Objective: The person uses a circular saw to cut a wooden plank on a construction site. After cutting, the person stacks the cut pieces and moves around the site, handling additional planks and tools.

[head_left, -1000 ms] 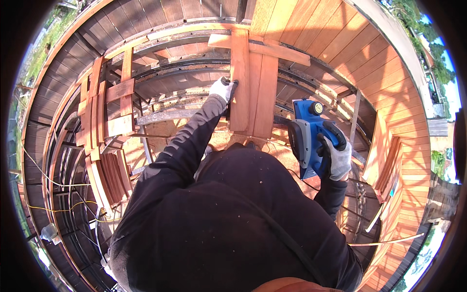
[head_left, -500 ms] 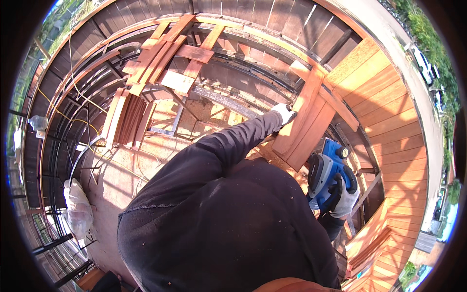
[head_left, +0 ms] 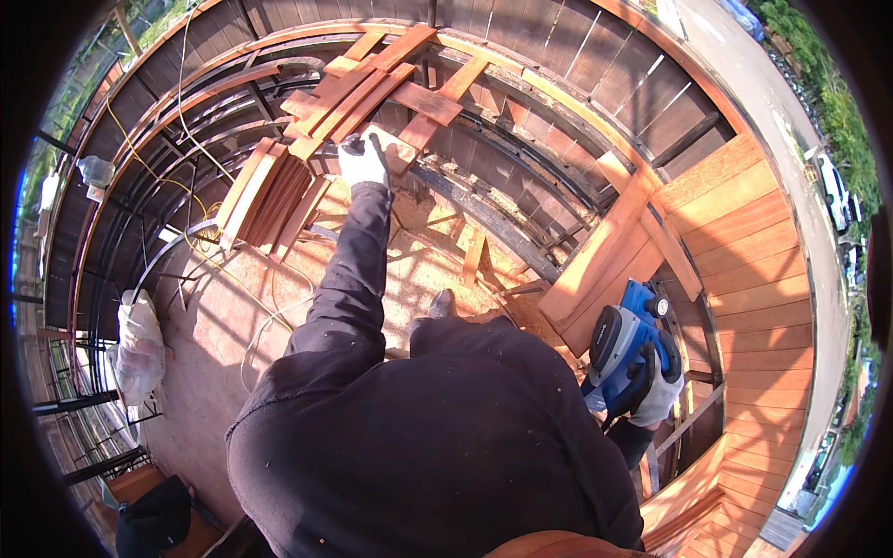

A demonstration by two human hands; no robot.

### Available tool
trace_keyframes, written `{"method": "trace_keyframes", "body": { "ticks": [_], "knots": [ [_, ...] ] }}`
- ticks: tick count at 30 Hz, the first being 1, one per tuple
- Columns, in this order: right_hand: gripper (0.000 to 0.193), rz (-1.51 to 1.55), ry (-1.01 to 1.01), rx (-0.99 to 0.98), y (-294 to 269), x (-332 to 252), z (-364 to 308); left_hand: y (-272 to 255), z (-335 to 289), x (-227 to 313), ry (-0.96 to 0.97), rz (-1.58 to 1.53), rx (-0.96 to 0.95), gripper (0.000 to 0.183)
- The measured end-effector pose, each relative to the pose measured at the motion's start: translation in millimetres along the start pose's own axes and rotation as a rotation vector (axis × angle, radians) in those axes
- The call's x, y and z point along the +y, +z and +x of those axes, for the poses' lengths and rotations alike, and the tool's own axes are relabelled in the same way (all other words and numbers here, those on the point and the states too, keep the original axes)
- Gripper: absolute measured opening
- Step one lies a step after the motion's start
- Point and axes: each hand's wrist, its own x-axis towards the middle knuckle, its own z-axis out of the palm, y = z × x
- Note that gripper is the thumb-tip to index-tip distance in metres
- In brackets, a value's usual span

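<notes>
My right hand (head_left: 660, 398), in a white and dark glove, grips the handle of a blue and grey electric planer (head_left: 625, 346). The planer is beside reddish wooden boards (head_left: 595, 256) that lie slantwise at the right. My left arm stretches forward and left. At its end my left hand (head_left: 364, 165), in a white glove with dark fingertips, has its fingers apart, next to several boards (head_left: 367, 93) laid across the dark frame. Parts of its fingers blend with a bright board behind them, and nothing held shows.
Upright boards stand bundled (head_left: 270, 200) at the left. A yellow cord (head_left: 244, 272) trails over the floor. Wooden planking (head_left: 758, 270) curves along the right side, and dark metal rails (head_left: 521, 153) span the far side. A plastic bag (head_left: 138, 349) hangs at the left.
My left hand has left the boards at the right and swung left to the far boards. My right hand keeps its hold on the planer. The view has shifted.
</notes>
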Motion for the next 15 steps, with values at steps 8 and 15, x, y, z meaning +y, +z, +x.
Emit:
{"method": "trace_keyframes", "body": {
  "ticks": [8,15],
  "knots": [
    [0.037,0.066,0.101,-0.024,8.4,3.2,7.7,-58.5,107.2,-147.0,-0.758,-0.237,-0.509,0.053],
    [0.038,0.091,0.114,0.038,4.8,13.1,3.3,-34.3,111.8,-147.2,0.204,1.016,-0.668,0.038]
  ]
}}
